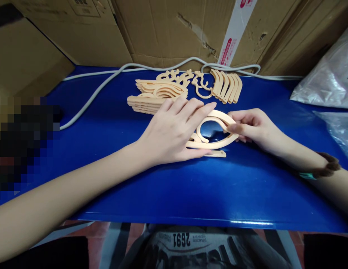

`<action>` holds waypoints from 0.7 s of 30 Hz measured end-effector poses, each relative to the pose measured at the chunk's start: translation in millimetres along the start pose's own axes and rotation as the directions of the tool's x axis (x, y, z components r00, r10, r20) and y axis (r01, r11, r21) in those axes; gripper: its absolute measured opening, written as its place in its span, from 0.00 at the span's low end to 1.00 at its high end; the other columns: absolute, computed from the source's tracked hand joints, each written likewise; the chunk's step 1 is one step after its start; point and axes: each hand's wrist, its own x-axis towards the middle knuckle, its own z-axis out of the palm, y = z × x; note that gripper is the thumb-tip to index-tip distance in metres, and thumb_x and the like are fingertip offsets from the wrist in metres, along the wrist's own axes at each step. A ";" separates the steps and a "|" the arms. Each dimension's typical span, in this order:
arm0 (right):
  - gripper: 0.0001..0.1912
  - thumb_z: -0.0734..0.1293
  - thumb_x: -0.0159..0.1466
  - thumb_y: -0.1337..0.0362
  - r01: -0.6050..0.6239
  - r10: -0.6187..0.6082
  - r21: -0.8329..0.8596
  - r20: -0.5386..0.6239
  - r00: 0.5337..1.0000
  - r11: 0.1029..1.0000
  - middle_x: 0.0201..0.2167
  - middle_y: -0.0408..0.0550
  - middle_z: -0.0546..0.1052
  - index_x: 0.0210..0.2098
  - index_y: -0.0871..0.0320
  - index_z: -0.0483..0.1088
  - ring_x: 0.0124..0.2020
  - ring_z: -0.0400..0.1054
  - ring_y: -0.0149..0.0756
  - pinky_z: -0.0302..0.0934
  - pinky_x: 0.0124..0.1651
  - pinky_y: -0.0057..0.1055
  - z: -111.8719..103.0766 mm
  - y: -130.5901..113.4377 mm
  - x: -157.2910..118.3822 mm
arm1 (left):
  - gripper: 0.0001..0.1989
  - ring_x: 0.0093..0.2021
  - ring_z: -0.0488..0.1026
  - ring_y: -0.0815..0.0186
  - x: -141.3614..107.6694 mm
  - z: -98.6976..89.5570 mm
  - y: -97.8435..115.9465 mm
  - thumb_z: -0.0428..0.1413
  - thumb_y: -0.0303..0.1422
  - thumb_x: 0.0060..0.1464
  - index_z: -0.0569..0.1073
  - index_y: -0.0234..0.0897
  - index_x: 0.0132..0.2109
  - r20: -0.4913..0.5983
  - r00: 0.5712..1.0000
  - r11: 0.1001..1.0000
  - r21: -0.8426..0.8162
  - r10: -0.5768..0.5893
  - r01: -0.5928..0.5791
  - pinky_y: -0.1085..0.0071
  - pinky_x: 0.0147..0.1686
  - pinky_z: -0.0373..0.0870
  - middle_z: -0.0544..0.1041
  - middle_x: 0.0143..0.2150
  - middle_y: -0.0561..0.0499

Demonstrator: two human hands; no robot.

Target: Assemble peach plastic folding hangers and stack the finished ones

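The left hand (pixel 176 130) clasps the left part of a cream hanger (pixel 218 145) from above, while the right hand (pixel 252 125) pinches its right end. The hanger is over the middle of the blue table (pixel 190 194), on the near side of stacked cream pieces (pixel 159 89) and a fanned row of curved arms (pixel 226 86).

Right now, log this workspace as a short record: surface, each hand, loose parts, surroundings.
surface: blue table
left hand: palm down over the curved cream piece, covering part of it
right hand: thumb and fingers gripping that piece's right end
near edge: flat strip with a holed end, partly hidden by the left hand
stacked: cream parts behind the left hand
far side: hook-shaped parts; row of bent parts
cable: pale cable along the back
backdrop: cardboard
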 end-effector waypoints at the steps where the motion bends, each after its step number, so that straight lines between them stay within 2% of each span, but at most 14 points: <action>1: 0.17 0.67 0.63 0.59 -0.006 0.006 -0.004 0.001 1.000 1.000 0.13 0.36 0.62 0.20 0.57 0.63 0.15 0.51 0.23 0.41 0.18 0.27 0.4 0.0 0.0 | 0.41 0.60 0.63 0.42 0.0 0.4 -0.1 0.55 0.53 0.55 0.57 0.32 0.67 0.000 1.000 1.000 -0.001 -0.001 0.001 0.50 0.58 0.57 0.67 0.61 0.35; 7: 0.17 0.67 0.63 0.59 -0.001 0.001 -0.018 0.006 1.000 1.000 0.13 0.36 0.61 0.20 0.57 0.63 0.15 0.51 0.21 0.39 0.17 0.26 1.4 1.3 -0.3 | 0.42 0.59 0.64 0.44 0.9 4.0 -0.4 0.54 0.55 0.56 0.58 0.27 0.66 -0.001 1.000 1.000 0.001 0.030 -0.030 0.51 0.59 0.57 0.68 0.60 0.33; 15: 0.16 0.67 0.64 0.55 -0.004 0.004 -0.006 -0.024 1.000 1.000 0.14 0.36 0.63 0.24 0.57 0.67 0.15 0.52 0.23 0.43 0.16 0.25 0.7 3.8 -0.2 | 0.38 0.58 0.67 0.46 1.2 5.9 -1.2 0.52 0.54 0.58 0.61 0.29 0.64 -0.046 0.999 1.000 0.011 0.021 -0.021 0.52 0.59 0.58 0.70 0.59 0.36; 18: 0.12 0.69 0.63 0.54 0.034 -0.036 -0.028 -0.093 0.995 0.999 0.18 0.37 0.66 0.33 0.58 0.72 0.17 0.55 0.24 0.47 0.18 0.25 3.9 5.3 -0.7 | 0.39 0.58 0.66 0.44 1.5 5.1 -2.3 0.53 0.54 0.58 0.61 0.28 0.64 -0.030 1.000 1.000 0.006 -0.005 0.005 0.50 0.57 0.60 0.70 0.59 0.33; 21: 0.19 0.72 0.59 0.55 0.118 -0.132 -0.103 -0.138 0.982 0.988 0.32 0.43 0.75 0.45 0.58 0.72 0.28 0.65 0.27 0.60 0.28 0.25 8.6 6.0 -2.2 | 0.39 0.59 0.65 0.42 1.5 5.3 -3.6 0.52 0.53 0.58 0.61 0.25 0.64 -0.030 0.999 1.000 -0.006 -0.016 0.016 0.49 0.56 0.60 0.69 0.59 0.31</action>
